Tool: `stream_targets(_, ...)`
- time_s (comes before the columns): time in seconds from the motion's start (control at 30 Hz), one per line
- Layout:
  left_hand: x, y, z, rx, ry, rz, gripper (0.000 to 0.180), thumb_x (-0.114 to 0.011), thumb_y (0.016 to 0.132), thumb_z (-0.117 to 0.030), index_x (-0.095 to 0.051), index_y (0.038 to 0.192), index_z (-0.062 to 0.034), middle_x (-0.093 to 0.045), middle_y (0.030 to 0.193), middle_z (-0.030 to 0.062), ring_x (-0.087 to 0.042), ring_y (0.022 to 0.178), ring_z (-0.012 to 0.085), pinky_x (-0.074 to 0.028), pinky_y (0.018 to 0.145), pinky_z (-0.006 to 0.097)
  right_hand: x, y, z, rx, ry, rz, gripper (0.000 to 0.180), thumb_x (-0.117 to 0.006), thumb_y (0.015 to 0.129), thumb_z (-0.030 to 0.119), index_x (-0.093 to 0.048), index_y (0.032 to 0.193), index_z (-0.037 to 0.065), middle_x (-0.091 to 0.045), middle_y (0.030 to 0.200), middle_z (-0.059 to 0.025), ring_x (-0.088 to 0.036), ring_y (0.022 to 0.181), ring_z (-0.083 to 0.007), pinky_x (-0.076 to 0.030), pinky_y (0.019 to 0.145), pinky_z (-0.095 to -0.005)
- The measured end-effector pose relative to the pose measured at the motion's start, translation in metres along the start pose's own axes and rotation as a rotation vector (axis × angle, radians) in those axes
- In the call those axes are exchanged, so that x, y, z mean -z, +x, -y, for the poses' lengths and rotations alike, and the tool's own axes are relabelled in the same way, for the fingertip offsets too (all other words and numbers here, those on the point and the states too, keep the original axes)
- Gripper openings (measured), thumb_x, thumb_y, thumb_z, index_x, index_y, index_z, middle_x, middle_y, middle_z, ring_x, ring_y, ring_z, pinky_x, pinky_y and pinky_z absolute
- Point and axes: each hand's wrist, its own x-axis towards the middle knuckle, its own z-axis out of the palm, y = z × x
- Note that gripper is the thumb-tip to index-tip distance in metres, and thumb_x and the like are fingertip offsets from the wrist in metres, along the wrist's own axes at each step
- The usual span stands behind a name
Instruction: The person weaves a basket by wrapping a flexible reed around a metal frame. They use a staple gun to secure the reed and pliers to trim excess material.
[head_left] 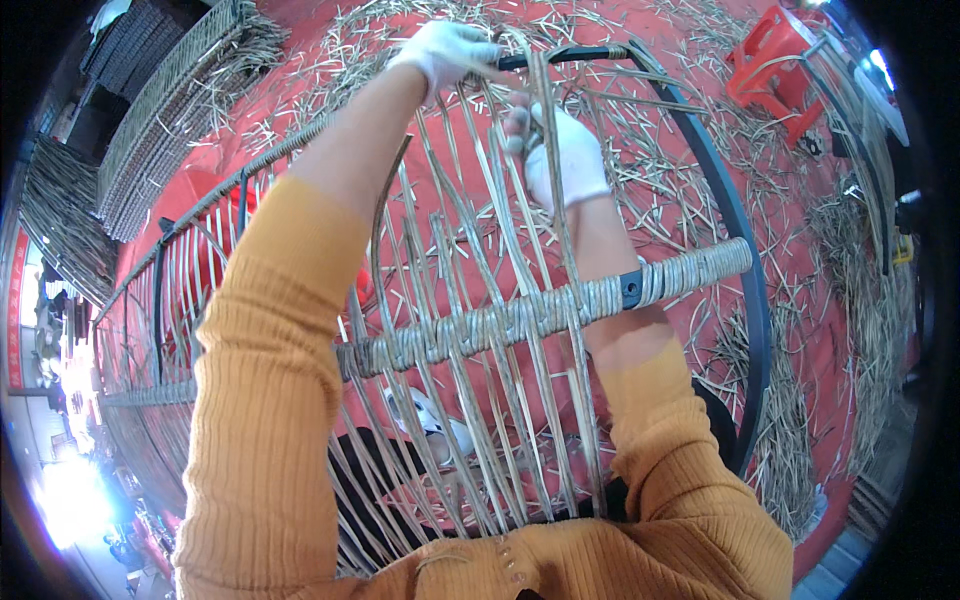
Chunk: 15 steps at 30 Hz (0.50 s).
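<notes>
A dark metal frame stands before me, strung with long pale plant-fibre strands. Across it runs a crossbar wrapped in the same fibre. My left hand, in a white glove, is at the far top bar; its fingers are pressed together on a strand beside the bar. My right hand, also gloved, is just below that bar, its forearm passing beneath the wrapped crossbar. Its fingers are curled behind the strands, and what they hold is partly hidden. One looped strand hangs over the bar in front of the right glove.
Loose fibre scraps litter the red floor covering. A red plastic stool lies at the far right, near a bundle of strands. Stacked woven panels stand at the far left. A white shoe shows beneath the strands.
</notes>
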Motion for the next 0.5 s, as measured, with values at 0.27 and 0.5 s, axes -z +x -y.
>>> stream_targets(0.27,0.012,0.038,0.032,0.36,-0.035,0.243,0.021,-0.068,0.094,-0.026,-0.073,0.099,-0.0067,-0.073,0.087,0.0087,-0.069,0.077,0.0186,-0.054,0.067,0.034,0.027,0.107,-0.004,0.63,-1.082,0.47,0.02,-0.054,0.099,0.017,-0.071,0.103,0.007,-0.072,0.086,-0.0093,-0.069,0.084,-0.0234,-0.055,0.075,-0.039)
stream_targets(0.5,0.011,0.022,0.0,0.199,0.418,0.104,0.028,-0.07,0.092,-0.026,-0.073,0.105,-0.0016,-0.073,0.089,0.0079,-0.068,0.079,0.0164,-0.054,0.072,0.033,0.02,0.093,0.004,0.76,-1.482,0.251,0.023,-0.064,0.088,0.019,-0.07,0.107,0.007,-0.072,0.101,-0.0168,-0.069,0.096,-0.031,-0.054,0.085,-0.0435)
